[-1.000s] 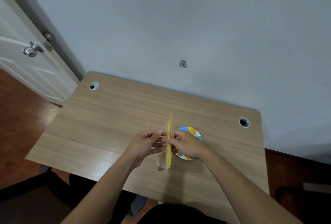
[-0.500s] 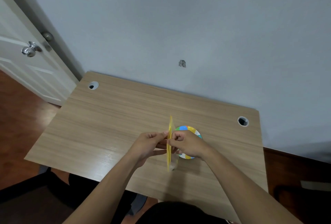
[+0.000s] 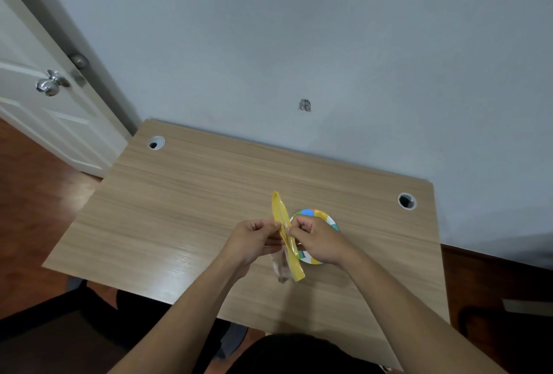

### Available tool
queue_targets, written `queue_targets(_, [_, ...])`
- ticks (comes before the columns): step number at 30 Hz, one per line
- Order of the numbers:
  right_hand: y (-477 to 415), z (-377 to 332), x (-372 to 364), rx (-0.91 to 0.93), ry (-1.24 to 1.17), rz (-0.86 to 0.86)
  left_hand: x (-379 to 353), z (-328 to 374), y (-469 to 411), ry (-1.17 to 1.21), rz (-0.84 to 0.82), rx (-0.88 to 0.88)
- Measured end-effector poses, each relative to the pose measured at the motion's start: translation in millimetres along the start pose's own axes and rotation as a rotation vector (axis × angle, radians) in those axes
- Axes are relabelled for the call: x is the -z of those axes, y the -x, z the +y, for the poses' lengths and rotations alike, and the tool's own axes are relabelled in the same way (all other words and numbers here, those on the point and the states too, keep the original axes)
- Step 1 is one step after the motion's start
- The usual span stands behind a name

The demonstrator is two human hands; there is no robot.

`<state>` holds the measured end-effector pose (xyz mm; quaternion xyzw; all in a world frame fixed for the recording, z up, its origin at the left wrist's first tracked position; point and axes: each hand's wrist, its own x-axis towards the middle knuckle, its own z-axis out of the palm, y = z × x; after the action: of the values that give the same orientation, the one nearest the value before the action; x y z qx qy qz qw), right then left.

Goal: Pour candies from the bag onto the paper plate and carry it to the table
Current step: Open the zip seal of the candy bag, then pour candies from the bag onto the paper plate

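A clear candy bag [image 3: 288,251] with a yellow top strip is held above the wooden desk [image 3: 185,209], seen edge-on. My left hand [image 3: 253,240] pinches one side of the yellow strip and my right hand [image 3: 318,239] pinches the other side. The two sides of the strip stand slightly apart. The clear lower part of the bag hangs below my hands. A small paper plate [image 3: 324,218] with a coloured rim lies on the desk under my right hand, partly hidden by it. I cannot see the candies clearly.
The desk stands against a grey wall, with cable holes at its back left [image 3: 155,143] and back right [image 3: 406,201]. A white door [image 3: 45,98] with a metal knob is at the left. Brown wooden floor surrounds the desk.
The yellow strip has tilted and its two sides have parted a little between my fingers. Both hands stay in about the same place over the plate.
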<state>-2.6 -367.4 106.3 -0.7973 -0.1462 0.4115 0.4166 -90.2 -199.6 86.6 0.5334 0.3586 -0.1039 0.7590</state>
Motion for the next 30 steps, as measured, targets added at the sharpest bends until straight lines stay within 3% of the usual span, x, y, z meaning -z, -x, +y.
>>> queue_targets(7, [-3,-1,-3,-0.007,0.159,0.161,-12,-4,5,0.033,0.105,-0.027])
queue_targets(13, [-8,0,4,-0.047,0.089,0.347,-4,5,-1,0.130,0.204,-0.071])
queue_targets(17, [-3,5,19,-0.042,0.197,0.272,11,16,0,-0.176,0.195,-0.105])
queue_targets(23, [-3,-5,55,0.004,0.667,0.238,43,41,-1,-0.849,0.355,-0.162])
queue_targets(27, [-5,-20,61,0.085,0.733,0.235,43,52,1,-1.132,0.172,-0.070])
queue_targets(30, [-3,-27,67,0.123,0.780,0.203,56,57,-2,-1.095,-0.122,-0.002])
